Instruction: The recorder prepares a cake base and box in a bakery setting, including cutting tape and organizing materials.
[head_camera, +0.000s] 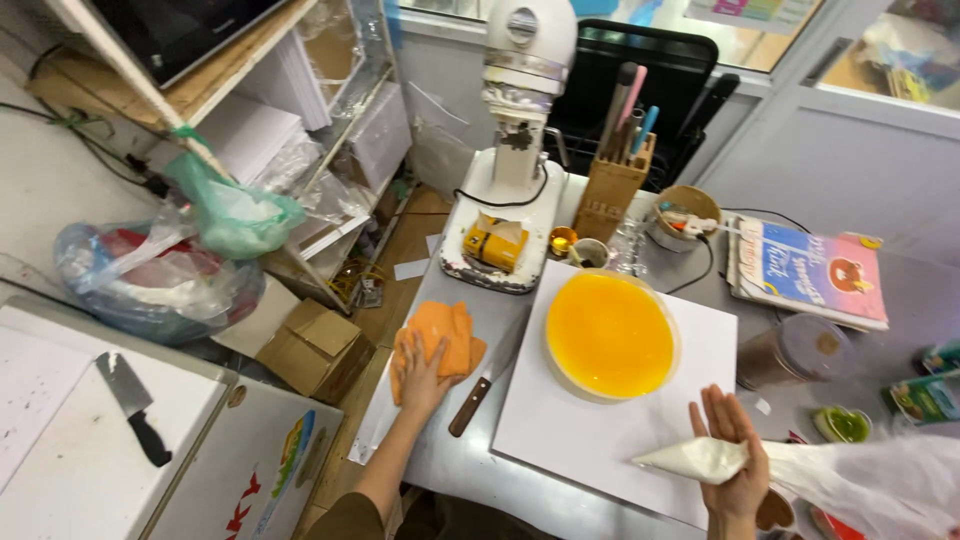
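Head view only. Left hand lies palm-down, fingers together and flat, pressing an orange cloth onto the steel table. The cloth is crumpled and folded over itself, just left of a wooden-handled knife. Right hand is palm-up, fingers straight and held together, cradling a white piping bag; the bag is filled and tapers to a point toward the left, its loose plastic trailing right. A round cake with glossy orange top sits on a white board between the hands.
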